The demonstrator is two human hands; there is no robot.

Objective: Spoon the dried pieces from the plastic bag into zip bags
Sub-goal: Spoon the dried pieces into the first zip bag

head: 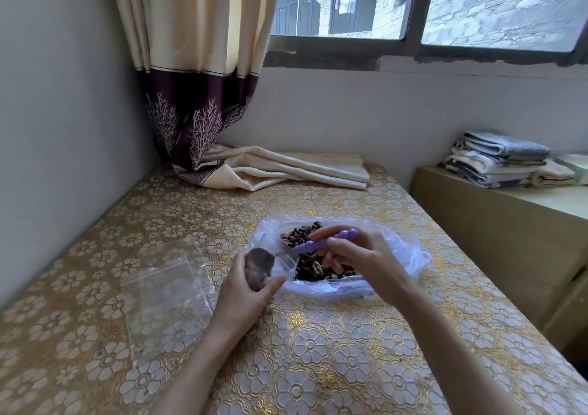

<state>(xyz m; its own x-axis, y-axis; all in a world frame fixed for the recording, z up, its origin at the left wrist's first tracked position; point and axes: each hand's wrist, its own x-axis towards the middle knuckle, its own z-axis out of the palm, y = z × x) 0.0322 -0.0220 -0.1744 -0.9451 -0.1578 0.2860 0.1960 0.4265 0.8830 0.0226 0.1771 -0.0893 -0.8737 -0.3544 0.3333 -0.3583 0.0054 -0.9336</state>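
Left hand grips small zip bag at plastic bag rim, mid-bench; right hand holds purple spoon over dried pieces. Spare zip bags left.

Gold floral tablecloth on table; cream-and-purple curtain hangs in left corner, its hem pooled on the cloth; window behind; folded towels stacked on ledge, right.
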